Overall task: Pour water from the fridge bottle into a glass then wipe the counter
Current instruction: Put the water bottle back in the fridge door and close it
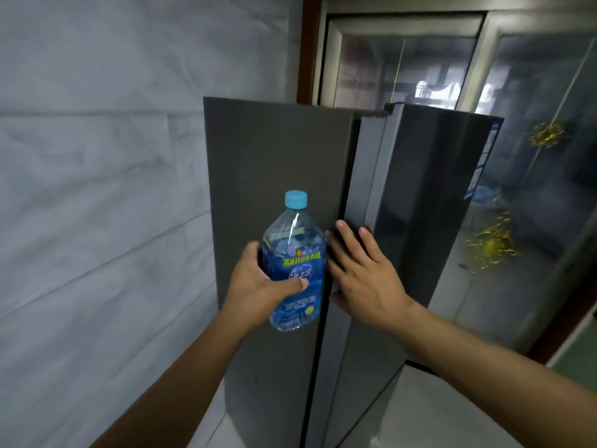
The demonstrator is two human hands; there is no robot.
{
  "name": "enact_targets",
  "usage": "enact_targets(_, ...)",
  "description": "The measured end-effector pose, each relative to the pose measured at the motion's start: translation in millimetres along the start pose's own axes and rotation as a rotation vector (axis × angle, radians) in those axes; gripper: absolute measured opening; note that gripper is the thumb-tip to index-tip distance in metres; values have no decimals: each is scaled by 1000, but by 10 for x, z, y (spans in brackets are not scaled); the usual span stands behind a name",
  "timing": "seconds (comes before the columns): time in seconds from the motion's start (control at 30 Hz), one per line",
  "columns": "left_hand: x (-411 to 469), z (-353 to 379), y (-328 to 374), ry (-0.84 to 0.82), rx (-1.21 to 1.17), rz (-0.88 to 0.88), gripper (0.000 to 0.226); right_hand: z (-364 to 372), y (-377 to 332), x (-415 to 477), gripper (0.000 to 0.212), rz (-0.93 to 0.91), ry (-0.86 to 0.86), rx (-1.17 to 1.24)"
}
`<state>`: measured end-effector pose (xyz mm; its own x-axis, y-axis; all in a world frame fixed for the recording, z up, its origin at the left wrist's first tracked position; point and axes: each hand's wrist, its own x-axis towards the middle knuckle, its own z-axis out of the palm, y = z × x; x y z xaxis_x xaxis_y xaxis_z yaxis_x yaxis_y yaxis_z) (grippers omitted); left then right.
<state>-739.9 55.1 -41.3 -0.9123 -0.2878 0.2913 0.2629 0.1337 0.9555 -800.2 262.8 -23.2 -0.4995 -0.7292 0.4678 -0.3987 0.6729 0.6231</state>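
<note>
My left hand [258, 282] grips a clear plastic bottle [295, 247] around its blue label, thumb across the front. The bottle stands upright with its light-blue cap on, held in front of the grey fridge [277, 163]. My right hand [361, 273] lies flat with fingers spread against the fridge's right door [420, 195], close to the gap between the two doors. The right door stands slightly ajar at its top edge. No glass, cloth or counter is in view.
A pale marbled tile wall [97, 189] runs along the left, right beside the fridge. Behind the fridge stands a glass sliding door [523, 92] in a metal frame with gold decorations. Light floor tiles [436, 409] show at the bottom right.
</note>
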Motion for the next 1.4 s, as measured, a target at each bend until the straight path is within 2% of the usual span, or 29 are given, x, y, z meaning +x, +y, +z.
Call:
enact_targets(0.23,-32,35,-122,-49,-51,-59,67,110,-27,-104,80,103,104,-14)
enact_targets(0.57,-79,-34,-101,-101,-100,-92,73,168,-58,-277,60,155,168,52)
enact_targets(0.87,-106,-123,-79,-148,-168,-79,69,157,98,-783,63,169,211,18)
enact_targets(1.1,-140,186,-30,-254,-230,-61,70,98,133,-1072,60,245,208,-24)
enact_targets(1.27,-166,410,-2,-341,-263,-55,65,112,143,-1509,44,411,334,12)
enact_targets(1.4,-184,615,29,-393,-306,-44,63,-21,263,-1946,39,642,344,105)
